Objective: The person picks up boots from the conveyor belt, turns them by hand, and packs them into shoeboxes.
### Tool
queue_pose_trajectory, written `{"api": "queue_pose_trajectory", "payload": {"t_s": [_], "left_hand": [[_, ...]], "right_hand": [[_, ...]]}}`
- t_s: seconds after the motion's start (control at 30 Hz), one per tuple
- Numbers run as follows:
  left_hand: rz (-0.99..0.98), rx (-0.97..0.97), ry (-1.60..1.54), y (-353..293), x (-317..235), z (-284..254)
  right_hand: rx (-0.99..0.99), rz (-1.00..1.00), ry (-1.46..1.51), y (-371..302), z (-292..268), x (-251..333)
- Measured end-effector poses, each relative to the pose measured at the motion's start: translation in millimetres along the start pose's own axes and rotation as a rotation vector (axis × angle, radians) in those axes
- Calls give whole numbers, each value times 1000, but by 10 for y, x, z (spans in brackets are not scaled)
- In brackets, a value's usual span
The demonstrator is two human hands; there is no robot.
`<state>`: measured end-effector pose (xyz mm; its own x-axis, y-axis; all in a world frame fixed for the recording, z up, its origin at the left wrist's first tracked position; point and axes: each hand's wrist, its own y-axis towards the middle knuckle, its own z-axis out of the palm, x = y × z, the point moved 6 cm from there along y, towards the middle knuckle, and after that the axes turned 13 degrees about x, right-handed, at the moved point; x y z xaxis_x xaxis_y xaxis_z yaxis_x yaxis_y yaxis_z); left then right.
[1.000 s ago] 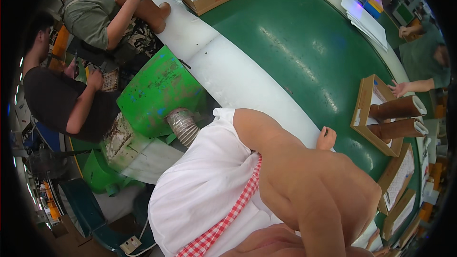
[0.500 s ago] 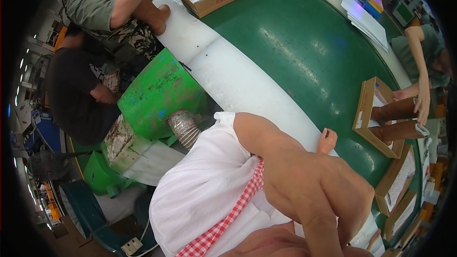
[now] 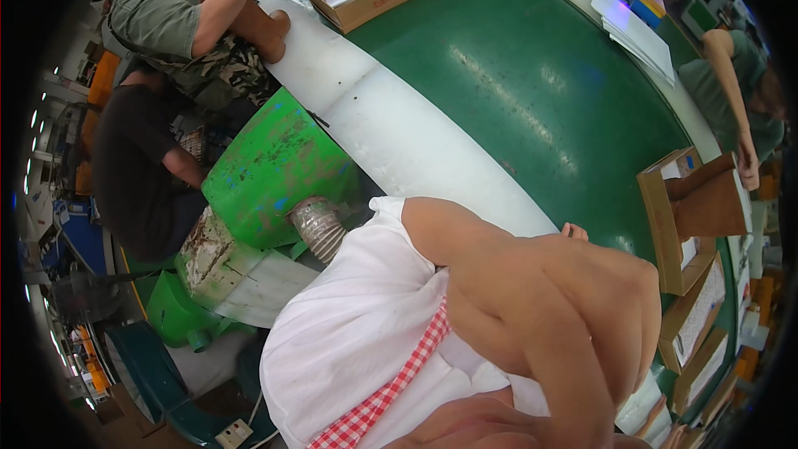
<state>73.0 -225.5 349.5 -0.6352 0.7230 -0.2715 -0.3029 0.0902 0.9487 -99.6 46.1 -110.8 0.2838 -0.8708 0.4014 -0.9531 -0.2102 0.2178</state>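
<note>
My bare arms (image 3: 549, 308) are bent and crossed at the lower right. One forearm runs back to the lower edge, and its hand, which seems to be my left hand, lies outside the picture. Just past the bend of the arm, a few curled fingertips show of what seems to be my right hand (image 3: 573, 232). It lies over the white ledge (image 3: 432, 154), by the green belt (image 3: 532, 100). The arm hides the rest of that hand and whatever may be in it. My white top (image 3: 349, 324) carries a red checked strap (image 3: 399, 370).
A cardboard box (image 3: 399, 0) stands at the top, and another box (image 3: 663, 237) with brown boots (image 3: 706, 208) at the right, near a co-worker's hand (image 3: 748, 165). More open boxes follow below. Left of the ledge are a worn green hood (image 3: 266, 170) and a ribbed duct (image 3: 317, 224).
My arm has shifted up and covers more of the curled hand. At the right, the box has moved outward and its boots lie differently; the co-worker's hand has drawn up away from them.
</note>
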Motion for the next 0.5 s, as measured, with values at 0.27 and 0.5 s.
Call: {"api": "queue_pose_trajectory", "payload": {"t_s": [0.27,0.5], "left_hand": [[-39,-110,-43,-68,120,-75],[-58,16,-40,-42,169,-152]], "right_hand": [[25,11,10,33,90,-123],[36,41,17,34,34,-76]]}}
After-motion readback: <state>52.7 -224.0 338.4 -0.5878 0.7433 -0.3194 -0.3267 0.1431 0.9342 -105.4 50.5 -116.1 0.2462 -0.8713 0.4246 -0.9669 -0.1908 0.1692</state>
